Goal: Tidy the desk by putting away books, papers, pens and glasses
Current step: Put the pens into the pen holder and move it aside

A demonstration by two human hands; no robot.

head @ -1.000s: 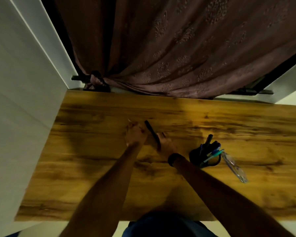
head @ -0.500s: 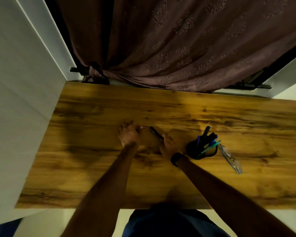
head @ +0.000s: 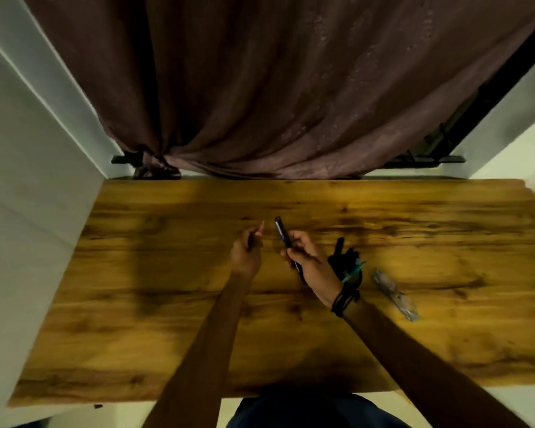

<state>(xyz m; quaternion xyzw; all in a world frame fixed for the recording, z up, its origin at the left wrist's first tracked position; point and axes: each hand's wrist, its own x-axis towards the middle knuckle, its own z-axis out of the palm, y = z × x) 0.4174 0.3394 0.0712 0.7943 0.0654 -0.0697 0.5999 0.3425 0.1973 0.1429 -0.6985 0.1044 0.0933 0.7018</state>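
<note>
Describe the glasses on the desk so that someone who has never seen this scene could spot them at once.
Start at the wooden desk under the brown curtain and look to its right half. Just right of the black pen holder beside the right hand, the glasses lie flat on the wood. They are the only clear, see-through thing there; the pens are dark or coloured sticks.

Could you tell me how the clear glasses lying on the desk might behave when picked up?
The glasses look thin and clear-framed, so probably light and somewhat fragile. They lie flat on the desk, right of the black pen holder, so unlikely to roll. Smooth lenses may be slippery; grip the frame.
</note>
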